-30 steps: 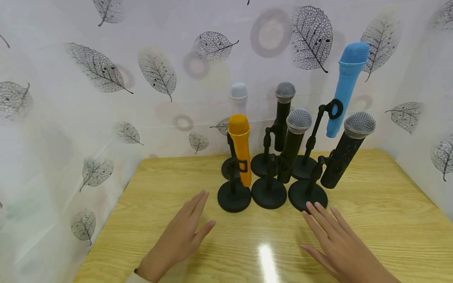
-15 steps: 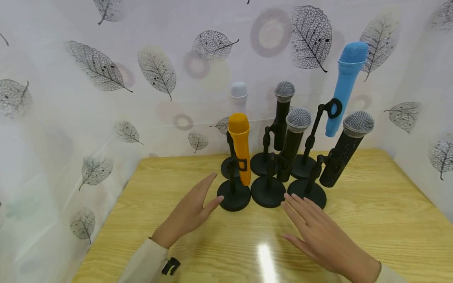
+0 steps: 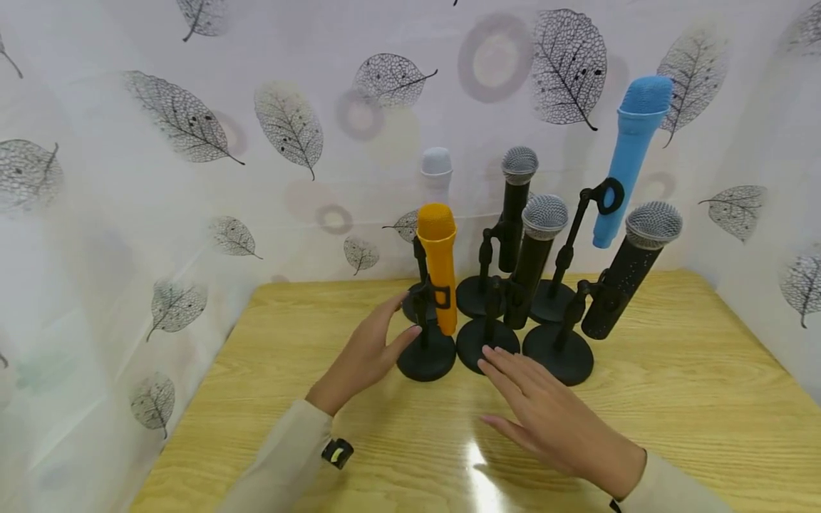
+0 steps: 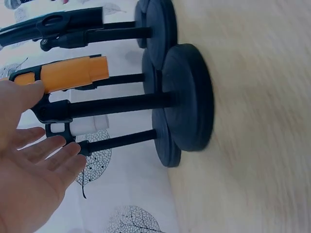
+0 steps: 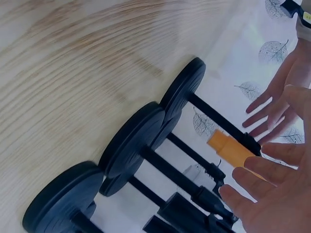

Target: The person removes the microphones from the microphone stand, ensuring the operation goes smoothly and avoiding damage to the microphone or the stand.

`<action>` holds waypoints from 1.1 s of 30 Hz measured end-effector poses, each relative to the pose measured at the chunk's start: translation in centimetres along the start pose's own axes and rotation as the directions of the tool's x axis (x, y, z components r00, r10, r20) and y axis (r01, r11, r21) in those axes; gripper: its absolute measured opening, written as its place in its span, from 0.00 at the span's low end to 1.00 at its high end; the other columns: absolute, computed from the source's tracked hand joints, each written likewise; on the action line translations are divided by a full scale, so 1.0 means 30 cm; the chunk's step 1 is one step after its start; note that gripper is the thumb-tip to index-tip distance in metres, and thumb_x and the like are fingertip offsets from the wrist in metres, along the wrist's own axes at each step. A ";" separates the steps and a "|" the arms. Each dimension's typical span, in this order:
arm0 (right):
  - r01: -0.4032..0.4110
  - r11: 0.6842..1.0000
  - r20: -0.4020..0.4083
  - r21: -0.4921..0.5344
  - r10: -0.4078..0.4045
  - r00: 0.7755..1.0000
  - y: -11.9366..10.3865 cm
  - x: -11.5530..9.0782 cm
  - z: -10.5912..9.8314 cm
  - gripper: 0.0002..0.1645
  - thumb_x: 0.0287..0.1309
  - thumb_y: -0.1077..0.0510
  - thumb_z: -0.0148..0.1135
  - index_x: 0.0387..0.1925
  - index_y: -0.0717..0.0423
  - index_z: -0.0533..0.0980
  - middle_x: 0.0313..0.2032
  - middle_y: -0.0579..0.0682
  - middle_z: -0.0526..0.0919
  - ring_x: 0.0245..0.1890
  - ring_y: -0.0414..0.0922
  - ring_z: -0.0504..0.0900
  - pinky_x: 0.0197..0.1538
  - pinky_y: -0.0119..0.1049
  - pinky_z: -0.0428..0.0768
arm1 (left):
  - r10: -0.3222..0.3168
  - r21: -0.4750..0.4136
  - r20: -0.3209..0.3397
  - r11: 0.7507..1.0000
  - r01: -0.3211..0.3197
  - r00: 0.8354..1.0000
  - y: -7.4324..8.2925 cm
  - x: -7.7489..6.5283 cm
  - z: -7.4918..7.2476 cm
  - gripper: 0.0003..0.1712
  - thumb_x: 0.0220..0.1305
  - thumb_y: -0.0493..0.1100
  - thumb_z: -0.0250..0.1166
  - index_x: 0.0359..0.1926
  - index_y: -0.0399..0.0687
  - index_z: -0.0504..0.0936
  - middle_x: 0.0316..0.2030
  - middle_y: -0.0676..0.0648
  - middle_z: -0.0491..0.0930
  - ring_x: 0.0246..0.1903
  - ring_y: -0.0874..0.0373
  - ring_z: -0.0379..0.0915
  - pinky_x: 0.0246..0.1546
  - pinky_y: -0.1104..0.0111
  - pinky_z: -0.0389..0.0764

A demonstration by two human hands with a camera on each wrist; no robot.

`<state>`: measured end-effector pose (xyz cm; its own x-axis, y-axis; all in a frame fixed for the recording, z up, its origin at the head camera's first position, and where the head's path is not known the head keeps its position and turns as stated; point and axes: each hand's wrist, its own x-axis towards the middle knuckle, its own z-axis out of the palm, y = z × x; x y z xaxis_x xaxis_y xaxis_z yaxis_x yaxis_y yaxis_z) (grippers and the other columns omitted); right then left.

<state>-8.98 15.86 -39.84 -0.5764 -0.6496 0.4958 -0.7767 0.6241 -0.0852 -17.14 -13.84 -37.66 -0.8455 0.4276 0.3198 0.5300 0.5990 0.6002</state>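
Observation:
An orange microphone [image 3: 439, 249] leans in the clip of a black stand whose round base [image 3: 426, 363] rests on the table. Just left of that stand is my left hand [image 3: 362, 356], thumb near the pole and fingers extended. The left wrist view has the thumb overlapping the clip by the orange microphone [image 4: 73, 74]; contact is unclear. My right hand [image 3: 545, 417], fingers straight, lies over the front of the middle stand's base [image 3: 471, 349]. That stand carries a black microphone [image 3: 534, 263] with a silver mesh head. Behind the orange one stands a white microphone [image 3: 437, 171], partly hidden.
At the front right, a black microphone [image 3: 622, 278] tilts in its stand. Behind it rises a taller blue microphone [image 3: 623, 164]. Another black microphone [image 3: 513, 214] occupies the back middle. Bases sit close together on the wooden table [image 3: 308, 313], against a leaf-patterned backdrop [image 3: 160, 235].
My left hand has moved forward and right, up to the orange microphone's stand. My right hand has shifted left, from the front-right base to the middle one. The microphones stay put.

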 end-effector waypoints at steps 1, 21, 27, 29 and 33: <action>-0.002 1.000 0.002 0.012 0.002 1.000 -0.001 0.007 0.003 0.41 0.68 0.40 0.64 0.71 0.60 0.67 0.73 0.55 0.66 0.68 0.54 0.71 0.63 0.54 0.76 | 0.000 -0.007 -0.004 1.000 0.000 1.000 -0.001 0.010 0.004 0.35 0.76 0.48 0.61 0.75 0.38 0.61 0.71 0.39 0.67 0.69 0.47 0.66 0.69 0.53 0.68; -0.207 0.934 0.079 0.290 0.192 0.978 0.006 0.126 0.052 0.38 0.65 0.48 0.69 0.70 0.60 0.69 0.68 0.58 0.71 0.64 0.53 0.76 0.59 0.48 0.80 | -0.119 -0.301 -0.096 0.950 0.085 0.988 -0.025 0.133 0.084 0.21 0.74 0.41 0.62 0.65 0.42 0.75 0.56 0.43 0.81 0.55 0.49 0.80 0.57 0.59 0.81; -0.184 0.934 0.010 0.305 0.190 0.982 0.026 0.148 0.066 0.35 0.63 0.53 0.72 0.67 0.61 0.70 0.64 0.58 0.75 0.59 0.53 0.81 0.55 0.47 0.83 | -0.103 -0.317 -0.111 0.946 0.063 0.988 -0.044 0.143 0.090 0.16 0.73 0.40 0.62 0.59 0.41 0.79 0.51 0.44 0.84 0.51 0.51 0.82 0.54 0.60 0.82; -0.182 0.935 -0.011 0.305 0.195 0.981 0.033 0.153 0.069 0.35 0.62 0.54 0.72 0.66 0.62 0.71 0.63 0.58 0.76 0.58 0.54 0.81 0.54 0.48 0.83 | -0.093 -0.312 -0.100 0.948 0.058 0.991 -0.049 0.144 0.089 0.16 0.73 0.40 0.62 0.59 0.42 0.79 0.51 0.44 0.84 0.52 0.51 0.82 0.55 0.60 0.82; -0.190 0.930 -0.033 0.316 0.211 0.977 0.043 0.164 0.070 0.33 0.61 0.55 0.73 0.64 0.62 0.72 0.61 0.58 0.78 0.58 0.53 0.81 0.55 0.50 0.82 | -0.065 -0.290 -0.077 0.956 0.040 0.995 -0.060 0.143 0.087 0.16 0.74 0.40 0.62 0.59 0.42 0.79 0.50 0.45 0.84 0.51 0.53 0.82 0.55 0.61 0.82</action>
<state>-13.36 12.55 -39.34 -0.7186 -0.4886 0.4948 -0.6926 0.5665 -0.4465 -21.56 -11.32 -39.28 -0.8807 0.3345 0.3353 0.4539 0.3936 0.7994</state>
